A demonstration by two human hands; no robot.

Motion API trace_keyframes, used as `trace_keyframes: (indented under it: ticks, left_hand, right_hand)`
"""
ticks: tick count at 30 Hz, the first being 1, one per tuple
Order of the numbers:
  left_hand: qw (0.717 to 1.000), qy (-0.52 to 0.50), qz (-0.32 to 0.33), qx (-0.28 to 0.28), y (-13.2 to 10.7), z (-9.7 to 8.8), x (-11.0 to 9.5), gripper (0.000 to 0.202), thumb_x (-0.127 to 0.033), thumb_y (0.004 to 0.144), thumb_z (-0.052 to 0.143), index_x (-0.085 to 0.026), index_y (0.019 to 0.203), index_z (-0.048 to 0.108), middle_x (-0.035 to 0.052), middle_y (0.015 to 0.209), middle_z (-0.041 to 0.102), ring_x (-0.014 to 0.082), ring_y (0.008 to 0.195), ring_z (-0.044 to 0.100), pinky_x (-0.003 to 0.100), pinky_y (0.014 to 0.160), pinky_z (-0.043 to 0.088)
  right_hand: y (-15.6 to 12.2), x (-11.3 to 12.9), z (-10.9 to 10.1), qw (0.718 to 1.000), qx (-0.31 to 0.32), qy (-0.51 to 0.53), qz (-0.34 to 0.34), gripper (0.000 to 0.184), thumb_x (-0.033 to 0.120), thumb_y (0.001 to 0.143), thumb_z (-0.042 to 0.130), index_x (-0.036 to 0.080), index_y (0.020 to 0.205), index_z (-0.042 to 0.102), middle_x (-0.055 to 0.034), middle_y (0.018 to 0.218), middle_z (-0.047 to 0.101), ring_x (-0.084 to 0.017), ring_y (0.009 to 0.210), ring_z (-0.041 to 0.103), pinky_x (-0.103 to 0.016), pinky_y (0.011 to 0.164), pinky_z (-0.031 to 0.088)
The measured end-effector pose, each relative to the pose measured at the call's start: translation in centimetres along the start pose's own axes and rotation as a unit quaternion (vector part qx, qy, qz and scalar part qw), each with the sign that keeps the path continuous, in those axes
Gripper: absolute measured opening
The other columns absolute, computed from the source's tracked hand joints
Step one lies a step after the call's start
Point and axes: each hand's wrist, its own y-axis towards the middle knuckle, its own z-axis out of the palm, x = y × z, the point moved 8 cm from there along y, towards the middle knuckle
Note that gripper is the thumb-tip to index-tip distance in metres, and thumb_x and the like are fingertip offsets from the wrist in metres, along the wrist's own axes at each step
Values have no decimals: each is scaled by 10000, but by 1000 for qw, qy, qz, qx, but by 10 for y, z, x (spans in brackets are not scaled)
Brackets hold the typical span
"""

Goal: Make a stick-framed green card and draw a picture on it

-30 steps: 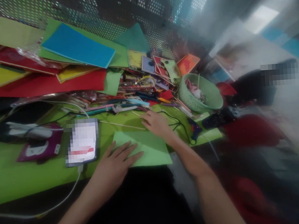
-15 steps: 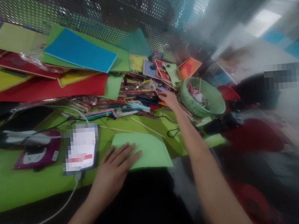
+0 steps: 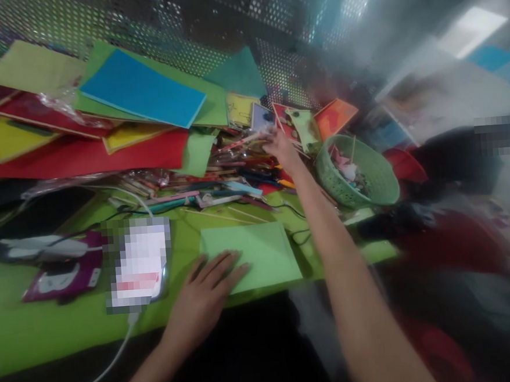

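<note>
Right hand [image 3: 280, 145] farther, sticks [image 3: 241, 140] near, basket [image 3: 336, 183] beside

Green sheet [image 3: 263, 251] partly hidden by left hand [image 3: 205, 296], phone screen [image 3: 142, 254] pixelated, cable [image 3: 133, 320] cut off

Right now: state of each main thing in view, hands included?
Pale green rectangular paper sheet: flat, partly covered
Bare left hand: spread on that sheet
Bare right hand: reaching over a pile of thin sticks, grip unclear
Rectangular phone: screen lit, white plug at near end
Round green perforated basket: open, scraps inside
Blue rectangular sheet: lying on larger green sheet
</note>
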Motion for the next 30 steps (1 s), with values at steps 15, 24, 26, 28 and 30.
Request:
trace_keyframes:
  ticks: [15,24,26,28,30]
  left_hand:
    - [998,-31,-43,17,-2,0,1,646,-25,958,456,-377,1486,581,-10,1575,563,260,1478,514,571,1290,273]
    - [999,-37,-38,-13,-4,-3,1,602,-22,954,463,-315,1458,611,19,1543,598,257,1478,516,563,1300,272]
    - [998,-37,-37,-25,-5,-4,2,598,-12,946,454,-296,1446,617,20,1531,610,252,1470,526,555,1297,287]
    - [998,-37,-38,-37,-6,-5,3,604,-2,935,446,-289,1437,620,20,1515,625,244,1463,534,549,1294,299]
    - [997,-37,-39,-50,-7,-8,4,596,-4,938,443,-291,1427,626,21,1496,643,237,1452,545,548,1293,303]
  right_hand:
    - [-3,31,29,919,67,-364,-138,369,27,970,506,48,1339,503,-162,1234,720,-308,1347,604,-584,1182,359]
    - [-15,91,-45,820,91,-550,-131,227,168,1001,627,53,1196,615,-192,1230,752,-337,1313,644,-546,1106,385]
    - [-26,98,-65,813,90,-567,-95,245,158,980,660,71,1209,653,-195,1221,758,-345,1300,655,-538,1062,409]
    - [-42,101,-85,811,85,-576,-55,306,122,918,726,100,1221,689,-200,1156,775,-369,1259,679,-530,1000,436]
    - [-63,97,-106,810,74,-581,-9,381,98,845,782,137,1217,714,-197,1087,788,-383,1201,706,-516,946,454]
